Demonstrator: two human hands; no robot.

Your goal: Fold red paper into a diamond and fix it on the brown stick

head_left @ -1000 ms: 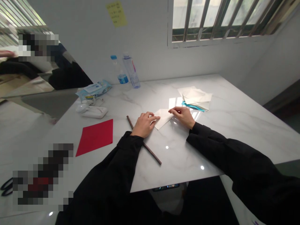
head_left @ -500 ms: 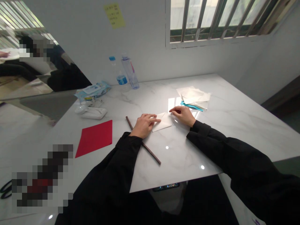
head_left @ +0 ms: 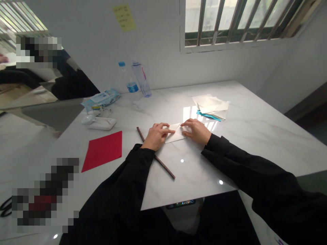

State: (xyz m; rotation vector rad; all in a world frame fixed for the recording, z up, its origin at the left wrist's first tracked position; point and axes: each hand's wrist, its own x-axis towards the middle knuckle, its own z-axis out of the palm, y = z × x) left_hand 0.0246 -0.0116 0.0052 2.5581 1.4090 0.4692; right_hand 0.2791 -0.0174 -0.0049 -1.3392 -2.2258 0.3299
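Observation:
A small folded white paper (head_left: pixel 175 135) lies flat on the white marble table (head_left: pixel 230 149). My left hand (head_left: pixel 155 135) rests on its left edge, fingers stretched flat and pressing it down. My right hand (head_left: pixel 195 130) lies over its right part, fingers extended toward the left and pressing on the fold. Both arms wear black sleeves. A thin dark brown stick (head_left: pixel 155 153) runs diagonally under my left wrist.
A red paper sheet (head_left: pixel 103 150) lies to the left. A stack of white and blue papers (head_left: pixel 211 107) sits behind my right hand. Two water bottles (head_left: pixel 136 79), a wipes pack (head_left: pixel 102 98) and a white device (head_left: pixel 100 122) stand at the back left. Scissors (head_left: pixel 6 206) lie at far left.
My right hand has slid left over the white paper toward my left hand, and the paper looks more folded. My left hand has stayed put.

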